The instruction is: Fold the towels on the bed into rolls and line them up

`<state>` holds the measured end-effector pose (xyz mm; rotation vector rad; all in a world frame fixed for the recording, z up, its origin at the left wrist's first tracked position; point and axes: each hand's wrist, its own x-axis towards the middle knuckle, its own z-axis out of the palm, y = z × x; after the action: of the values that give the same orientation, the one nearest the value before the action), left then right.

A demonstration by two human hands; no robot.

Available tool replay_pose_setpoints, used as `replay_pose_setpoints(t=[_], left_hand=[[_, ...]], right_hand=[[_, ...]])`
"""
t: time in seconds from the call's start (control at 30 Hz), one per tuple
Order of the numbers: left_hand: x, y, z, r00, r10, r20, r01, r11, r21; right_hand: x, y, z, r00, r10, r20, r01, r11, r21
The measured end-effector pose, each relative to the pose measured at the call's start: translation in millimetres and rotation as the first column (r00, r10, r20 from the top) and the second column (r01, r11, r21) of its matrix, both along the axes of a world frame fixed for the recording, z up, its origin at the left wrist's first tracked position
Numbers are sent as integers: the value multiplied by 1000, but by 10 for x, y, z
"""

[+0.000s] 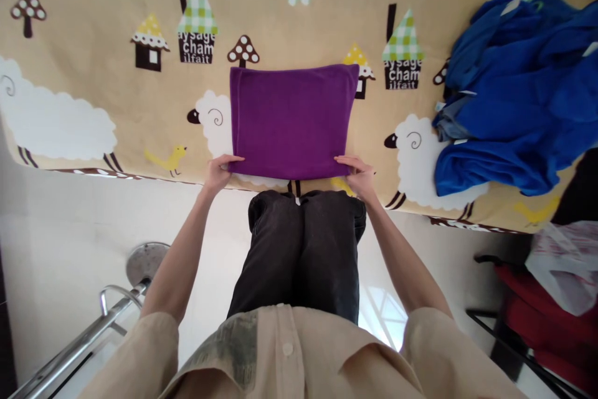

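Note:
A folded purple cloth (292, 122) lies flat on the patterned bedsheet (299, 32), close to the sheet's near edge. My left hand (220, 172) pinches its near left corner, thumb underneath and fingers on top. At the near right corner my right hand (357, 175) grips the cloth in the same way. A seam runs along the cloth's left side, and its far right corner sticks out a little. What kind of cloth item it is, I cannot tell.
Blue garments (518, 94) lie heaped at the right of the sheet. Below right, a white plastic bag (565, 262) rests on something red (542, 324). A chrome metal frame (88, 337) with a round base stands at lower left.

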<state>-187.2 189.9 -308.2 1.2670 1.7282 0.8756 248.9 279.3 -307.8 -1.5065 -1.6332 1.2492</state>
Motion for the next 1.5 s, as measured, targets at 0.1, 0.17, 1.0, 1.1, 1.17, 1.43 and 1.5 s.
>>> replay_pose_setpoints(t=[0.1, 0.17, 1.0, 1.1, 1.17, 1.43, 1.5], left_hand=[[23, 58, -50, 996, 59, 71, -59, 998, 0], [10, 50, -87, 988, 119, 103, -120, 993, 1], [197, -259, -63, 911, 131, -391, -69, 983, 170], [304, -329, 56, 840, -97, -534, 223, 959, 177], [360, -326, 73, 793, -218, -570, 340, 933, 117], [378, -35, -109, 762, -251, -597, 324, 946, 15], [334, -15, -96, 768, -264, -583, 332, 943, 10]], right_hand=[[-11, 46, -47, 993, -52, -104, 45, 997, -68], [37, 56, -97, 986, -108, -123, 97, 990, -99], [0, -247, -210, 884, -303, 355, 150, 905, 399], [6, -355, -156, 863, -36, 505, -215, 876, 431], [0, -349, -138, 808, 168, 564, -410, 849, 334], [-116, 9, -252, 737, 283, 614, -498, 841, 211], [-108, 39, -265, 754, 256, 605, -471, 852, 227]])
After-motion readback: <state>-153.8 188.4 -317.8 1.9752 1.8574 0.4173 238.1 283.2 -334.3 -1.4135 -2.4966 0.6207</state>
